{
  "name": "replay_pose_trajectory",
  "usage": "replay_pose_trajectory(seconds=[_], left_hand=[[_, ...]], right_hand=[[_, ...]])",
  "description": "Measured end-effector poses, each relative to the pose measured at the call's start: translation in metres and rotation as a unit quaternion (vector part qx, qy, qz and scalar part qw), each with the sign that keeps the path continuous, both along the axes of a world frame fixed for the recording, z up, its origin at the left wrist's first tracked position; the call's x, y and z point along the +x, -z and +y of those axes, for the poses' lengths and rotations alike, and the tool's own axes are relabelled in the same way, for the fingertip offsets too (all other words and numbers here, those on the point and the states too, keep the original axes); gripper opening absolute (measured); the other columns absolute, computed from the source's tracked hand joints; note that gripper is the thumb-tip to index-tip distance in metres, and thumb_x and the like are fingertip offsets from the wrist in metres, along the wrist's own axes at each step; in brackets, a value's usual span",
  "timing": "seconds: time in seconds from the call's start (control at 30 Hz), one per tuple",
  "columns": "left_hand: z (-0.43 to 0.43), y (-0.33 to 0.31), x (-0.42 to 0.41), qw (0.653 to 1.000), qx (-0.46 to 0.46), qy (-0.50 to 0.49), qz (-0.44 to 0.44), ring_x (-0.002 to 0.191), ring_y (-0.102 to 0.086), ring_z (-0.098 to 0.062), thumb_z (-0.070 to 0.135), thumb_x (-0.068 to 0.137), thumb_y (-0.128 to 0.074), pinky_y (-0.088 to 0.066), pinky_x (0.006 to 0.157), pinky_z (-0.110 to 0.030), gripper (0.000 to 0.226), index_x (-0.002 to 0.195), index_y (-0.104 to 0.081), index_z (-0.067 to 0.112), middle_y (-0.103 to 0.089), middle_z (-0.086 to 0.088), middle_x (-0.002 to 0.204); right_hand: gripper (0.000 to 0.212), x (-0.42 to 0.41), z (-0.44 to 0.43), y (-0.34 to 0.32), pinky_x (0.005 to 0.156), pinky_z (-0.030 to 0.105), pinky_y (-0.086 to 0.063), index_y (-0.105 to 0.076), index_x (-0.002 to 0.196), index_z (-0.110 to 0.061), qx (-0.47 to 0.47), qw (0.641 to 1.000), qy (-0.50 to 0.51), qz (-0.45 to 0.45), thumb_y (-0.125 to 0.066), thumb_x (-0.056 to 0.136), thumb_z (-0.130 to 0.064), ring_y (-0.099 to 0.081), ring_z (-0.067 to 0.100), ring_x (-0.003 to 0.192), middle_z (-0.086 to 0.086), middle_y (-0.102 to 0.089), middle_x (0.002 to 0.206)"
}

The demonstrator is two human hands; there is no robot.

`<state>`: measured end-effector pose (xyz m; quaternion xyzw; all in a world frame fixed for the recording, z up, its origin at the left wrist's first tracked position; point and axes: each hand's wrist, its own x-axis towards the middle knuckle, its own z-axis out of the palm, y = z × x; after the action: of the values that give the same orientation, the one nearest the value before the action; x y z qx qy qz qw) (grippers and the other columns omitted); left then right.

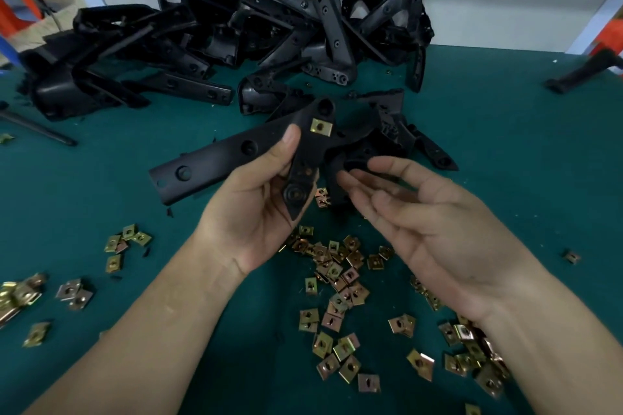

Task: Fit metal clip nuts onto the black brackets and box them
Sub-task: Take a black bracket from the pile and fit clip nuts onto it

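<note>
Holding the long black plastic bracket point(215, 162) by its middle alone, you risk it swinging or slipping out of your left hand point(256, 212). Only the thumb point(290, 138) on the upper face and the fingers curled beneath pin it, and its long arm sticks out to the left unsupported.

I'd judge the bigger hazard to be the brass-coloured square metal clip nut point(321, 127) seated near the bracket's top end, just beside your thumb tip. If it is not pushed fully home, with its hole over the bracket's, it could ride off when the part is set down or packed. Whether it is fully seated I cannot tell.

A glint shows in a hole on the lower arm near your palm, but it is too dark to say whether a nut sits there, so a position could go unfilled.

No box is in view. A careless swing of the long arm could sweep the scattered loose clip nuts point(337, 266) off the green table mat point(505, 145) or knock the heap of black brackets point(236, 37) at the back.

Your left hand grips the bracket, raised above the mat. Your right hand point(421, 212) lies palm up just beside the bracket's lower end, fingers loosely spread. It holds nothing I can see and, as far as the view shows, does not touch the bracket.
</note>
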<state>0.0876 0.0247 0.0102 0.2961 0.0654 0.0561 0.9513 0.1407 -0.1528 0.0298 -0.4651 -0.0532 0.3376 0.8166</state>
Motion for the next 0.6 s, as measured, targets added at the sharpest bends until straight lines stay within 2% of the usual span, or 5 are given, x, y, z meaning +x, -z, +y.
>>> replay_pose_trajectory(seconds=[0.1, 0.23, 0.33, 0.43, 0.6], left_hand=[[0.0006, 0.0023, 0.0008, 0.999, 0.027, -0.008, 0.015, 0.070, -0.072, -0.008, 0.024, 0.084, -0.068, -0.056, 0.064, -0.016, 0.019, 0.077, -0.080, 0.012, -0.074, -0.001, 0.077], [-0.0006, 0.0041, 0.0002, 0.996, 0.083, 0.000, 0.012, 0.073, -0.074, -0.008, 0.029, 0.086, -0.065, -0.057, 0.064, -0.017, 0.025, 0.078, -0.082, 0.013, -0.076, -0.001, 0.078], [-0.0027, 0.0046, -0.0001, 0.995, 0.099, 0.013, 0.001, 0.074, -0.074, -0.006, 0.029, 0.088, -0.063, -0.056, 0.066, -0.016, 0.026, 0.080, -0.083, 0.015, -0.077, 0.002, 0.080], [-0.0031, 0.0057, 0.0010, 0.995, 0.095, 0.018, -0.005, 0.074, -0.073, -0.007, 0.027, 0.090, -0.064, -0.057, 0.066, -0.017, 0.022, 0.090, -0.083, 0.014, -0.077, 0.002, 0.085], [-0.0042, 0.0091, 0.0032, 0.997, 0.079, 0.015, -0.002, 0.091, -0.075, -0.013, 0.024, 0.088, -0.068, -0.058, 0.075, -0.021, 0.025, 0.107, -0.079, 0.010, -0.077, -0.005, 0.103]], right_hand=[[0.029, -0.0015, -0.0004, -0.0022, 0.076, 0.021, -0.059, -0.062, 0.106, 0.001, -0.027, 0.999, 0.006, -0.023, -0.065, 0.077, -0.001, -0.075, 0.025, 0.100, 0.017, -0.076, 0.099], [0.018, -0.0009, -0.0007, -0.0007, 0.062, 0.019, -0.057, -0.070, 0.090, -0.009, -0.101, 0.992, -0.005, -0.075, -0.072, 0.074, -0.014, -0.075, 0.016, 0.075, 0.008, -0.074, 0.080], [0.019, -0.0015, -0.0004, 0.0001, 0.066, 0.017, -0.056, -0.080, 0.087, -0.018, -0.112, 0.987, -0.018, -0.110, -0.074, 0.069, -0.020, -0.070, 0.010, 0.072, 0.004, -0.075, 0.081], [0.025, -0.0019, 0.0000, 0.0009, 0.071, 0.017, -0.056, -0.082, 0.095, -0.017, -0.088, 0.989, -0.026, -0.115, -0.072, 0.073, -0.014, -0.071, 0.010, 0.078, 0.005, -0.075, 0.085], [0.026, -0.0026, 0.0031, 0.0011, 0.075, 0.015, -0.055, -0.083, 0.085, -0.015, -0.082, 0.991, -0.008, -0.109, -0.080, 0.060, -0.022, -0.073, 0.011, 0.084, 0.005, -0.076, 0.086]])
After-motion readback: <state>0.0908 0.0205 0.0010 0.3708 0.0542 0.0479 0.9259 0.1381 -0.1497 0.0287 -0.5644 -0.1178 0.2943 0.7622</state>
